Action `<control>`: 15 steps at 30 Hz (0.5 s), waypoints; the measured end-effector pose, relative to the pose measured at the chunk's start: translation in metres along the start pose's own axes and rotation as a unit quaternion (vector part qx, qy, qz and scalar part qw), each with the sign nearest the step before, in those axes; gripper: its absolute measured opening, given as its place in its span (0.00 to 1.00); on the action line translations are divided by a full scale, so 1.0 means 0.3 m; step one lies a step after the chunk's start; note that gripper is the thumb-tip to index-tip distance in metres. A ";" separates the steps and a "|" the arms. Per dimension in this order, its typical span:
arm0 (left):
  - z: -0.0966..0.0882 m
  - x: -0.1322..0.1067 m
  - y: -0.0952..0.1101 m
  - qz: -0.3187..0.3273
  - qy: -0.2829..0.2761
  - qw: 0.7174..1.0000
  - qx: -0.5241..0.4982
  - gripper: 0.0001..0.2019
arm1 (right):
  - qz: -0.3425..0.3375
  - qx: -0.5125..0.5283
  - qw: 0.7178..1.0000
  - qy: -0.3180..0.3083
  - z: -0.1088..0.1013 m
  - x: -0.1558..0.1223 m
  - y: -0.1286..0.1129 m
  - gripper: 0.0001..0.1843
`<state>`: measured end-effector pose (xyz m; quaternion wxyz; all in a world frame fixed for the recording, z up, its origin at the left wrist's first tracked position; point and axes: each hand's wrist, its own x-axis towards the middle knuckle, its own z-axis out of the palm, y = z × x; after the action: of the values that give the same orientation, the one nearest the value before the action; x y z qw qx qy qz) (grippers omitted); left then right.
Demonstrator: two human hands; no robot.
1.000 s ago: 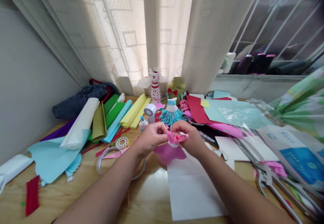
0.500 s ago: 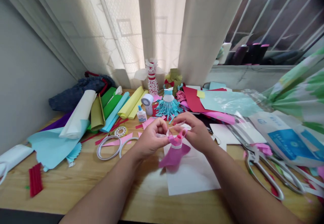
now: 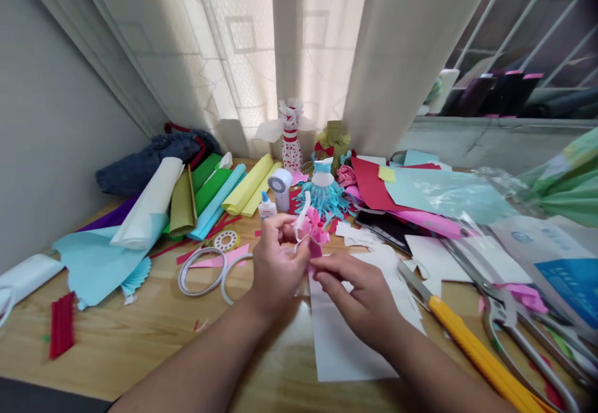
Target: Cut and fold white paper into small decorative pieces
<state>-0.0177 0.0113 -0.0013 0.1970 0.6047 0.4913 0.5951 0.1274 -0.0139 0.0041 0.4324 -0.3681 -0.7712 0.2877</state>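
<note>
- Your left hand is closed in a firm pinch, its fingers curled around the pink paper piece and holding it up at the middle of the frame.
- A curled white paper strip rises from the pink paper piece, just beside your left fingertips.
- Your right hand is partly open, with its fingers reaching left to the lower end of the pink paper piece; you cannot tell whether they are gripping it.
- A white paper sheet lies directly below your right hand on the wooden table.
- Just above your hands, toward the top middle of the table, stand a blue fringed paper dress, a glue bottle and a white tape dispenser.
- Left of your left hand lie loops of white tape; further toward the left edge are rolled coloured papers and a pale blue paper sheet.
- At lower right, a yellow utility knife lies near a pair of steel scissors.
- A red-and-white paper figure stands at the table's far edge, in front of a cream curtain.
</note>
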 end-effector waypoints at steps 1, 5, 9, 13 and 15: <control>0.005 -0.006 -0.001 -0.003 0.004 1.000 0.003 0.18 | 0.016 0.001 1.000 0.007 0.005 0.000 0.005 0.12; 0.020 -0.031 -0.007 -0.011 0.000 1.000 0.021 0.21 | 0.078 -0.007 0.997 0.028 0.001 0.003 0.028 0.13; 0.022 -0.042 -0.011 0.034 -0.011 0.997 0.068 0.15 | 0.113 0.005 0.992 0.051 -0.004 0.002 0.040 0.14; 0.012 -0.035 -0.004 0.100 -0.061 0.987 0.112 0.07 | 0.128 0.030 0.989 0.073 0.002 -0.004 0.051 0.14; 0.008 -0.033 0.002 0.115 -0.075 0.985 0.107 0.08 | 0.131 0.036 0.987 0.081 0.004 -0.005 0.055 0.14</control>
<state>-0.0134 0.0036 -0.0065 0.0982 0.7177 0.4629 0.5108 0.1323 -0.0060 -0.0097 0.4652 -0.4719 -0.6681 0.3385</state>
